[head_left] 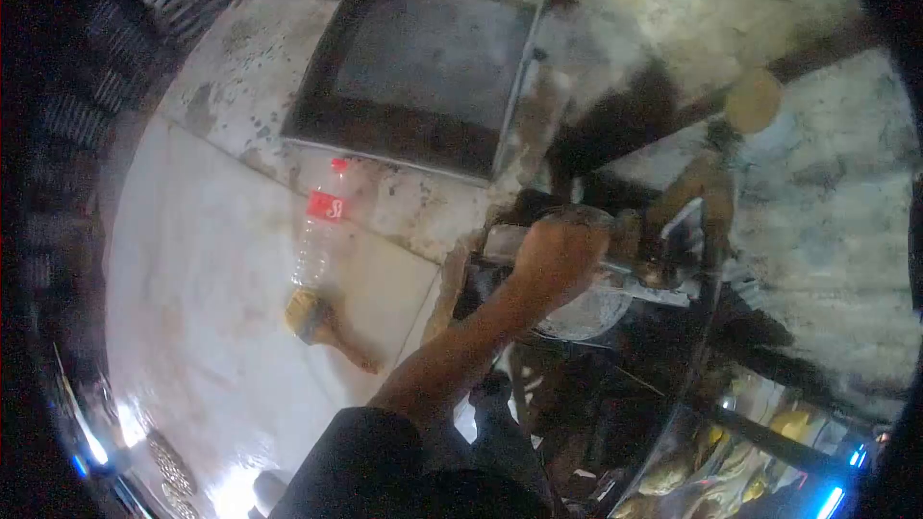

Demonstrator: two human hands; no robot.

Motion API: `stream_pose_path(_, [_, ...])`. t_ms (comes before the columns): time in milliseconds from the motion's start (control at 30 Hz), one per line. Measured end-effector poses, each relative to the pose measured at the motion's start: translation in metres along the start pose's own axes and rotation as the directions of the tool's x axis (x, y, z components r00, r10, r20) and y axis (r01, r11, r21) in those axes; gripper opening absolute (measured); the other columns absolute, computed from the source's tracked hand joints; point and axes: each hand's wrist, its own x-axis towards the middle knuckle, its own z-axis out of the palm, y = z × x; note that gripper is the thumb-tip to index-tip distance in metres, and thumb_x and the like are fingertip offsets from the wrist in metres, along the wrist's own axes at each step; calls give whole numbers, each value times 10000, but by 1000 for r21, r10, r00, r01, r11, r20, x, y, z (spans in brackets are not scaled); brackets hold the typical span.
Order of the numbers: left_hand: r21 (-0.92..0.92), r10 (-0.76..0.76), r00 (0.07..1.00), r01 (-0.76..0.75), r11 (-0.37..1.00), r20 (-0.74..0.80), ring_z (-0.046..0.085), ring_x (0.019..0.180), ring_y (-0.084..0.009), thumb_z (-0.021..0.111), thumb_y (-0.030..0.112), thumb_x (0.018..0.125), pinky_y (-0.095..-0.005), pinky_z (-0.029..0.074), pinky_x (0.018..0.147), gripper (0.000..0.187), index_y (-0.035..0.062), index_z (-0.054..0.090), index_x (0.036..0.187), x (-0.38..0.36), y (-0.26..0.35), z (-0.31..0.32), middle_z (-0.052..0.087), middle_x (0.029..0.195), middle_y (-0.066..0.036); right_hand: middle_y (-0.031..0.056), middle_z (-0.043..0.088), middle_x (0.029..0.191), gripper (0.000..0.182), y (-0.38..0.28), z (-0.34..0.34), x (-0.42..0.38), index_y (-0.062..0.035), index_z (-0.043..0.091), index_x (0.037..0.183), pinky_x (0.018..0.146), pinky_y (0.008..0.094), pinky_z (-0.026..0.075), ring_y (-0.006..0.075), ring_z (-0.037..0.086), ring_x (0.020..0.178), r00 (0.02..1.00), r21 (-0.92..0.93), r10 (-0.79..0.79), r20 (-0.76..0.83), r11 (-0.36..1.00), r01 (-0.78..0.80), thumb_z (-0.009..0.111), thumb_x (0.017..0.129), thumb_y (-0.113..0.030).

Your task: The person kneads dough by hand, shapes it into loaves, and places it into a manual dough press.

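Note:
A bare forearm in a dark sleeve reaches from the bottom middle toward the upper right, and it appears to be my left arm. My left hand [565, 252] is closed in a fist over a round metal container [584, 315] with a pale inside. What its fingers hold is hidden and blurred. My right hand does not show. To the left, a brush [332, 329] with pale bristles and a brown handle lies on the white surface [212, 279]. Near the brush lies a clear plastic bottle [325, 216] with a red cap and red label.
A dark rectangular tray [423, 67] sits at the back of the surface. Beyond the hand are a dark cluttered recess and a round tan piece [753, 101]. Yellowish items behind glare [735, 452] show at the lower right, with a patterned metal object [170, 471] at the lower left.

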Motion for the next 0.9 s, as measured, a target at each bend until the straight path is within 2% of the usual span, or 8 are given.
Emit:
stream_pose_path(67, [-28, 52, 997, -53, 998, -50, 714, 769, -342, 650, 414, 915, -478, 562, 696, 360, 60, 712, 900, 0, -1, -3, 711, 799, -143, 91, 500, 858, 361, 4, -8, -12, -102, 538, 867, 844, 433, 435, 261, 446, 784, 1000, 23, -8, -29, 1000, 8, 474, 1011, -427])
stream_pose_path(267, [-3, -165, 984, 165, 986, -74, 672, 605, -376, 499, 510, 988, -522, 536, 626, 543, 68, 731, 774, 23, 20, -33, 695, 700, -167, 98, 512, 864, 352, 37, -40, -73, -95, 547, 873, 840, 433, 441, 264, 460, 788, 993, 124, 18, -115, 992, -3, 482, 1007, -414])
stream_pose_path(400, [140, 150, 989, -146, 979, -19, 710, 703, -377, 407, 449, 1022, -520, 553, 696, 578, 60, 756, 773, 113, -20, -5, 709, 735, -188, 102, 520, 868, 346, 68, -42, -61, -90, 554, 878, 837, 432, 445, 266, 469, 790, 995, 147, 52, -90, 988, -38, 487, 1004, -405])
stream_pose_path(500, [227, 149, 988, -155, 961, 46, 712, 756, -379, 449, 415, 996, -516, 548, 751, 511, 62, 759, 797, 120, -15, -4, 714, 776, -200, 105, 526, 871, 341, 90, -3, -15, -87, 559, 881, 836, 432, 448, 268, 476, 792, 998, 161, 54, 11, 985, -55, 491, 1002, -398])
stream_pose_path(700, [202, -206, 978, 208, 957, -29, 708, 859, -361, 543, 393, 929, -537, 526, 793, 385, 76, 759, 899, 37, -3, -4, 735, 907, -176, 112, 538, 877, 332, 129, 27, 20, -80, 568, 887, 832, 432, 454, 270, 489, 795, 955, 85, -46, 292, 996, 22, 498, 998, -385])
stream_pose_path(767, [464, 280, 923, -133, 876, -265, 686, 864, -340, 566, 363, 904, -565, 507, 752, 324, 99, 739, 979, 8, -15, 36, 723, 966, -148, 114, 542, 878, 329, 141, 24, 20, -78, 571, 889, 831, 432, 456, 271, 494, 797, 914, 79, -109, 392, 993, 85, 501, 997, -380])
stream_pose_path(833, [75, 96, 900, -71, 995, -425, 678, 889, -334, 581, 374, 918, -532, 516, 770, 352, 96, 646, 1125, -77, 59, 69, 706, 1014, -163, 116, 546, 880, 326, 150, 13, 22, -75, 575, 891, 830, 432, 458, 272, 498, 798, 860, 85, -180, 478, 984, 158, 504, 995, -376])
stream_pose_path(900, [-469, -265, 932, 124, 875, -247, 671, 913, -329, 597, 384, 931, -500, 526, 788, 449, 94, 553, 1270, -181, 154, 123, 688, 1061, -178, 119, 550, 882, 323, 159, 4, 23, -73, 578, 893, 828, 432, 460, 273, 503, 799, 801, 99, -234, 551, 971, 216, 506, 994, -372])
